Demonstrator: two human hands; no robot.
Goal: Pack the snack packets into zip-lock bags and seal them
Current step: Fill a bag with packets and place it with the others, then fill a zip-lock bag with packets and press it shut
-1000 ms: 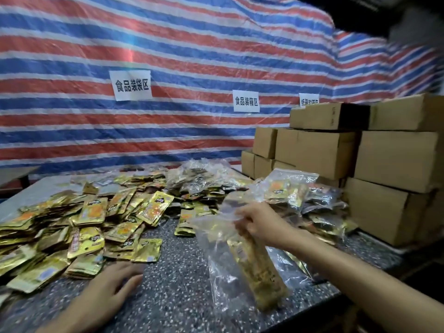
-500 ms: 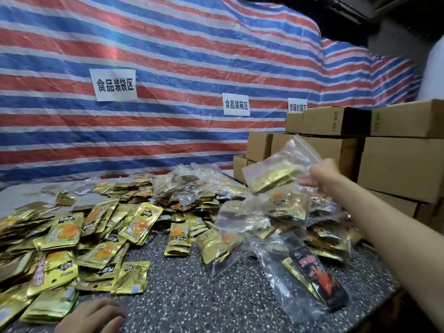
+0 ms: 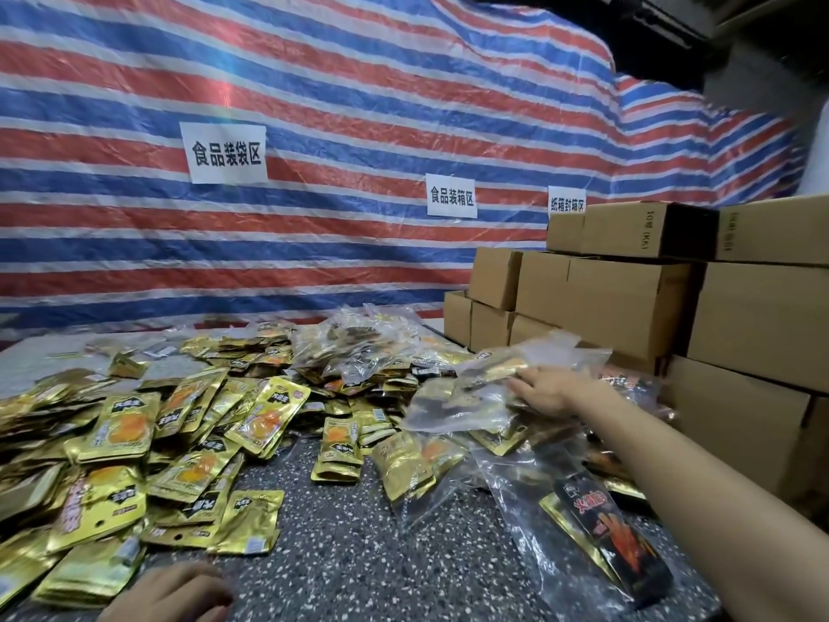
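Many gold packets (image 3: 125, 424) litter speckled table (image 3: 359, 554) — striped tarp (image 3: 314, 83) behind; boxes (image 3: 762, 316) right.

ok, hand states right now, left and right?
Left hand: open, empty, resting on the speckled grey table.
Right hand: on a clear filled zip-lock bag; grip cannot be told.

A single wide-angle view looks out from the person's head, facing forward and tilted down across the speckled desk (image 3: 359, 558) toward the striped tarpaulin (image 3: 314, 83) hung at the back. It sits close over the desk: the left hand (image 3: 175, 592) is cut by the bottom edge, and the right hand (image 3: 549, 390) reaches to mid-frame from the lower right corner. Stacked cardboard boxes (image 3: 628, 298) fill the right side. The lens bows the tarpaulin's stripes.
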